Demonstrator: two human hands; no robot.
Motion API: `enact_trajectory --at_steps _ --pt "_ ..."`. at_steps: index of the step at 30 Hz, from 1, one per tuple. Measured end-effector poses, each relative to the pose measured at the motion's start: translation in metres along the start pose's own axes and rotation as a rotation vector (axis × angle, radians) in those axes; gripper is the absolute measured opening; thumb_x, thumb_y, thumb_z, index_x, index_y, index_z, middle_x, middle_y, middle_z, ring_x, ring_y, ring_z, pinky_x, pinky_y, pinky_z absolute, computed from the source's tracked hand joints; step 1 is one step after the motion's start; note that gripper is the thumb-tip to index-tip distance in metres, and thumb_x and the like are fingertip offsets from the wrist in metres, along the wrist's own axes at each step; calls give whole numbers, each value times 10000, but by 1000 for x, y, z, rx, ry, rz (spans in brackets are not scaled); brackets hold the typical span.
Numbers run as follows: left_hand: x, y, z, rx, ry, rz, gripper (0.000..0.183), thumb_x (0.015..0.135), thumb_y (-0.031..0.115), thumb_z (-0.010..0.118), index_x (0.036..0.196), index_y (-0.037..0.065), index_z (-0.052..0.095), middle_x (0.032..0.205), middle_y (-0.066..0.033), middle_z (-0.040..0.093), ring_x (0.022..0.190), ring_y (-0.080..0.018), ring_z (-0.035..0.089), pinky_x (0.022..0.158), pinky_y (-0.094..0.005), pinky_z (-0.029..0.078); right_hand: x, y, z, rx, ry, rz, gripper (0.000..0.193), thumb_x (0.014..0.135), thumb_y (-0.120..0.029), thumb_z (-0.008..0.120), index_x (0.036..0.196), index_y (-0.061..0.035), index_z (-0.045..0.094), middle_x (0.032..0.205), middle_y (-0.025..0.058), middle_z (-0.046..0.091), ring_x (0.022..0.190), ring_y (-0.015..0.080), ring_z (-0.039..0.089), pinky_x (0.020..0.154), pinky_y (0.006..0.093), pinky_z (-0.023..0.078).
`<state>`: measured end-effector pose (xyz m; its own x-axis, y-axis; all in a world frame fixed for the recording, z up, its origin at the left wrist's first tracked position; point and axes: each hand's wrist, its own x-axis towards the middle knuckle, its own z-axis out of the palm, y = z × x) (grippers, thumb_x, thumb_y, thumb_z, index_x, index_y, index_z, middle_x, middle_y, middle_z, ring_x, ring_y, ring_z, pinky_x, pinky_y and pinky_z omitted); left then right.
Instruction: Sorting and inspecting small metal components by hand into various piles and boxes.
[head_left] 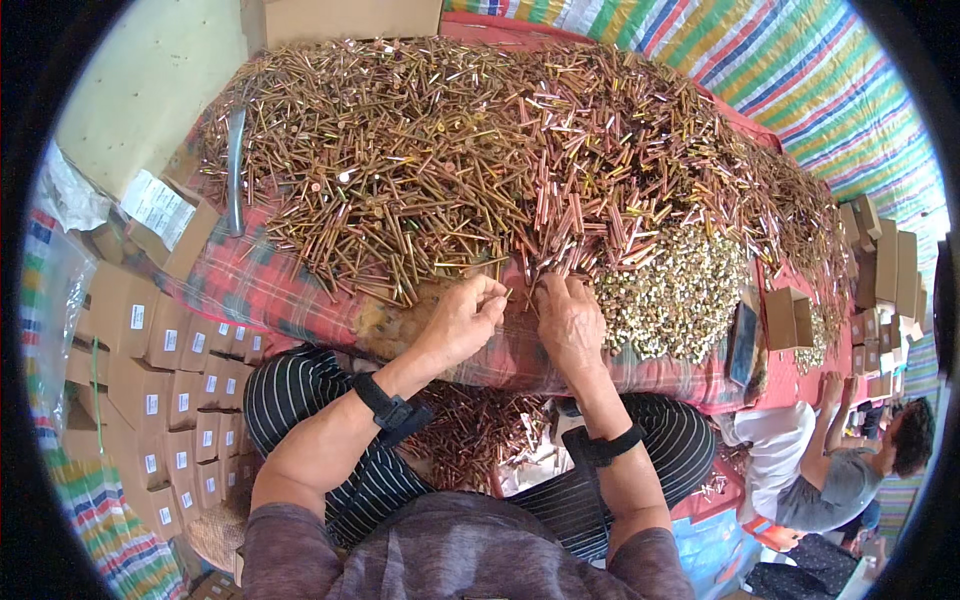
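Note:
My left hand [464,322] is closed in a pinch at the near edge of a large heap. A small yellowish metal piece [509,296] shows at its fingertips, too little of it to name. Close beside it, my right hand [572,322] has its fingers curled down at the copper-coloured metal rods [560,225]. Its fingertips are mostly hidden, so what they hold cannot be made out. Left of the rods lie many long yellow-brown metal pins [400,190], some with round heads. Small shiny gold and silver metal pieces [675,295] are piled right of my right hand.
A red plaid cloth [265,270] lies under the heap. Labelled cardboard boxes [140,385] stand stacked at the left. More metal rods [470,440] lie between my legs. An open small box [788,318] and a dark block [742,343] sit at the right, near another person [835,480].

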<state>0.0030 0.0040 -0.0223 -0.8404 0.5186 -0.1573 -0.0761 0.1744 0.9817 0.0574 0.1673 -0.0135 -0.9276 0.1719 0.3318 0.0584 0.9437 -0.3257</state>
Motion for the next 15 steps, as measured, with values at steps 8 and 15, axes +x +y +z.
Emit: enact_trajectory --at_steps 8,15 --pt "-5 12 -11 -468 -109 -218 244 897 115 586 1092 -32 580 855 -40 616 704 -88 570 610 -203 458 -3 -14 -22 403 -1 319 349 830 -15 601 1157 -29 481 721 129 573 638 249 593 555 319 456" --pt "-6 25 -8 -256 -158 -150 232 883 131 589 1055 -20 625 807 -44 630 635 -72 566 568 -187 440 -13 -7 -25 1299 -152 515 318 912 -25 521 1228 -9 488 957 53 632 760 107 582 687 246 486"
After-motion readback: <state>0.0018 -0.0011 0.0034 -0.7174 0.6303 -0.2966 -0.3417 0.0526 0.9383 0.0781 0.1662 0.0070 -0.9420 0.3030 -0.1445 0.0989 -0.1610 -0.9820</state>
